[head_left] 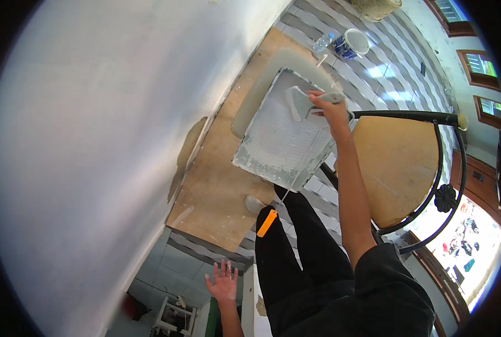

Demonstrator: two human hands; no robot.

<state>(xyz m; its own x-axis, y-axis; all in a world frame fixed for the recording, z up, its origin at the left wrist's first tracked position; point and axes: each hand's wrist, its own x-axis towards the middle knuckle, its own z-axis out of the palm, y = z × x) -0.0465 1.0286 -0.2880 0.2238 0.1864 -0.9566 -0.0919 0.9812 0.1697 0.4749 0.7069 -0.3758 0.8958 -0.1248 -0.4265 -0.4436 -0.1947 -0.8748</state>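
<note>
My right hand (330,108) grips the grey handle of a wide paintbrush (300,104). Its paint-covered bristles are over the far part of a grey paint tray (251,150) coated with white paint. A paint roller with an orange handle (267,223) leans out over the tray's near edge; its head I cannot make out. Low on the left, my left hand (223,283) is held with fingers spread and nothing in it, white smears on its fingers. The tray lies partly over a pale, rounded panel (250,117) above a wooden board (210,188).
A white wall (93,140) runs along the left, with a bare patch (187,157) near the board. To the right stands a black-framed chair (396,168) with a yellowish seat. Farther off are a paint bucket (351,44), a plastic bottle (323,41) and a larger bucket (377,8).
</note>
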